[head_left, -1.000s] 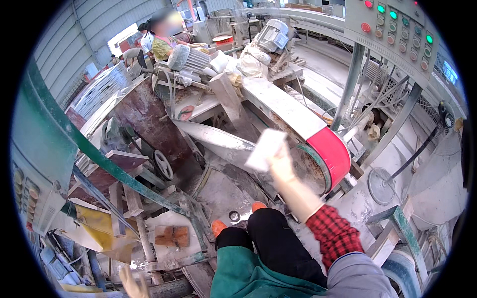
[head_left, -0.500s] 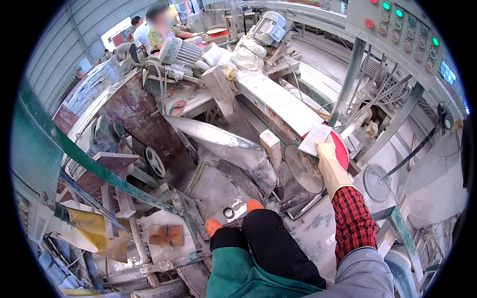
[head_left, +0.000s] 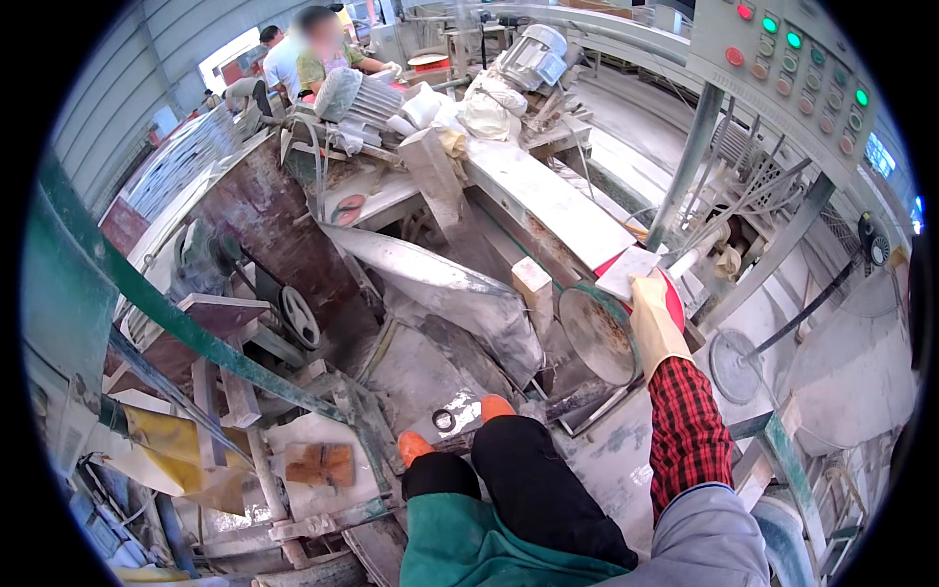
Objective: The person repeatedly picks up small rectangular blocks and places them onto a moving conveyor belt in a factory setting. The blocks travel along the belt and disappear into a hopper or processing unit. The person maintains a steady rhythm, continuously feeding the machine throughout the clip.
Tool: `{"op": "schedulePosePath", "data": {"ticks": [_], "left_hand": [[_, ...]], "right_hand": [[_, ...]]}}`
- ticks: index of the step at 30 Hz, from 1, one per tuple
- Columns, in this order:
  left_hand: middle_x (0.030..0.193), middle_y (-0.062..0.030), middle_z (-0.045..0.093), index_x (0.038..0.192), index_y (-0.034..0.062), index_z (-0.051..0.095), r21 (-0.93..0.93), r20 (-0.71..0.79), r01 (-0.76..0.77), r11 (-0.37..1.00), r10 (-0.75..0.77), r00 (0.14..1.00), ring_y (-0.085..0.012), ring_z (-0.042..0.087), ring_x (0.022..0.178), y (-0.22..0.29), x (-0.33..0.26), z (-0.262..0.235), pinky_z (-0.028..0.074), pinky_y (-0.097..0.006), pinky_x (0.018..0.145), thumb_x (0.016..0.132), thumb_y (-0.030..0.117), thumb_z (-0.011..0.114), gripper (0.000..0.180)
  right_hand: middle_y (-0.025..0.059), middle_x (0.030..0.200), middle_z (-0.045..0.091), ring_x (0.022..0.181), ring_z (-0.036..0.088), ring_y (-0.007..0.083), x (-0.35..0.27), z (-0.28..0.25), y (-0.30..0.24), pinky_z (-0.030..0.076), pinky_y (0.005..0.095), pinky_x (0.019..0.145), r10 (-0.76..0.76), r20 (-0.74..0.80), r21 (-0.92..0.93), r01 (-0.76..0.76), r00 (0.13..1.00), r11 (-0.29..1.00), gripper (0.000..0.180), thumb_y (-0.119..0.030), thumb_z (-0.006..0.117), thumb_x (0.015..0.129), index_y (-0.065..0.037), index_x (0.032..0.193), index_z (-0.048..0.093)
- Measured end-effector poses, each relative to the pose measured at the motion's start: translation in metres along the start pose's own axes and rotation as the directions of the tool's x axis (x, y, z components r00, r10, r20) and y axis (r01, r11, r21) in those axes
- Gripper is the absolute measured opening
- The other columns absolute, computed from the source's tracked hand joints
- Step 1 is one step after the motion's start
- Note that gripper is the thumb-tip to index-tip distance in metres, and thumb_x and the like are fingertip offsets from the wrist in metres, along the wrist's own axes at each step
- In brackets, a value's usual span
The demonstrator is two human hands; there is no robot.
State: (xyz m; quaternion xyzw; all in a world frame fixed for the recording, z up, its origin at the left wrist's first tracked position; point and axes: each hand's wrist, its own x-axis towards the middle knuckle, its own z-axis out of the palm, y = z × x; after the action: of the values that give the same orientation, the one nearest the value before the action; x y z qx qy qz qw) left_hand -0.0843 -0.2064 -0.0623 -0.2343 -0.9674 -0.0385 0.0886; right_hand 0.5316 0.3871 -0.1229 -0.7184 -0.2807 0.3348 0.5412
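The right hand [head_left: 653,318], in a cream glove, grips a white slab [head_left: 627,271] by its near right part; the fingertips are hidden, so I cannot tell just how they bend beneath it. The slab lies just beyond this hand and a little to its left, tilted, in front of the red curved end [head_left: 674,301] of a machine; whether the two touch is unclear. The left hand is out of view, and I cannot tell its state.

Right behind the gripping hand runs a red-and-black checked sleeve [head_left: 689,426]. Just left of the hand stands a rusty round wheel [head_left: 597,336], with an upright wooden post [head_left: 533,293] beside it. To the hand's right, a little apart, is a grey disc [head_left: 737,366]. A long white cover [head_left: 548,191] stretches away beyond the slab, up and to the left.

Well left of the hand and nearer the body, a dark ring [head_left: 444,421] lies on the floor by the orange shoes [head_left: 497,407]. Beyond the hand to the right hangs a control box [head_left: 773,83] with red and green buttons. Farthest off, beyond and left, is a co-worker [head_left: 318,64].
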Motion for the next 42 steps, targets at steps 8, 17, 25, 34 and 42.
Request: {"op": "schedulePosePath", "data": {"ticks": [8, 17, 25, 34, 42], "left_hand": [[0.107, -0.0156, 0.068, 0.122, 0.0139, 0.063, 0.009, -0.11, -0.067, 0.998, 0.068, 0.992, -0.0352, 0.065, 0.091, 0.007, 0.003, 0.007, 0.05, -0.04, 0.085, 0.096, 0.042, 0.047, 0.042], [0.101, -0.0202, 0.068, 0.12, 0.0121, 0.063, 0.059, -0.142, -0.072, 0.996, 0.08, 0.987, -0.0391, 0.066, 0.084, 0.005, -0.005, 0.009, 0.054, -0.044, 0.076, 0.096, 0.041, 0.047, 0.041], [0.098, -0.021, 0.068, 0.118, 0.0109, 0.064, 0.029, -0.161, -0.089, 0.996, 0.093, 0.983, -0.0403, 0.066, 0.084, 0.024, -0.01, -0.002, 0.054, -0.045, 0.075, 0.096, 0.043, 0.045, 0.044], [0.113, -0.0164, 0.065, 0.123, 0.0113, 0.061, 0.038, -0.159, -0.073, 0.997, 0.079, 0.984, -0.0349, 0.063, 0.098, 0.014, -0.016, 0.001, 0.049, -0.043, 0.086, 0.094, 0.043, 0.046, 0.045], [0.125, -0.0213, 0.057, 0.125, 0.0017, 0.057, 0.023, -0.051, -0.211, 0.977, 0.212, 0.976, -0.0371, 0.047, 0.123, -0.021, 0.018, -0.014, 0.033, -0.045, 0.107, 0.093, 0.042, 0.051, 0.052]], "right_hand": [[0.0132, 0.107, 0.062, 0.09, 0.064, 0.0275, 0.039, 0.008, 0.018, 0.057, 0.0389, 0.071, -0.01, -0.061, 0.008, 0.01, 0.998, 1.0, 0.042, -0.002, 0.061, 0.08, -0.005, 0.121, 0.053], [0.0155, 0.086, 0.071, 0.086, 0.069, 0.0272, 0.017, -0.003, -0.029, 0.052, 0.0372, 0.079, -0.049, 0.573, -0.819, 0.572, 0.818, -0.044, 0.016, -0.018, 0.065, 0.08, -0.003, 0.079, 0.069], [0.0121, 0.07, 0.067, 0.056, 0.064, 0.0223, 0.016, -0.001, -0.016, 0.05, 0.0367, 0.049, 0.125, 0.104, -0.434, -0.068, 0.987, 0.898, 0.042, -0.021, 0.061, 0.08, -0.004, 0.118, 0.055], [0.013, 0.073, 0.066, 0.051, 0.058, 0.0148, -0.165, 0.127, -0.012, 0.049, 0.0289, 0.048, 0.026, 0.855, -0.011, -0.032, 0.518, 0.999, 0.047, -0.011, 0.053, 0.091, -0.009, 0.137, 0.045], [0.0142, 0.115, 0.065, 0.106, 0.062, 0.0291, -0.204, 0.187, 0.111, 0.047, 0.0374, 0.093, 0.009, 0.957, -0.17, 0.537, 0.289, 0.826, 0.044, -0.022, 0.053, 0.086, -0.014, 0.129, 0.055]]}}
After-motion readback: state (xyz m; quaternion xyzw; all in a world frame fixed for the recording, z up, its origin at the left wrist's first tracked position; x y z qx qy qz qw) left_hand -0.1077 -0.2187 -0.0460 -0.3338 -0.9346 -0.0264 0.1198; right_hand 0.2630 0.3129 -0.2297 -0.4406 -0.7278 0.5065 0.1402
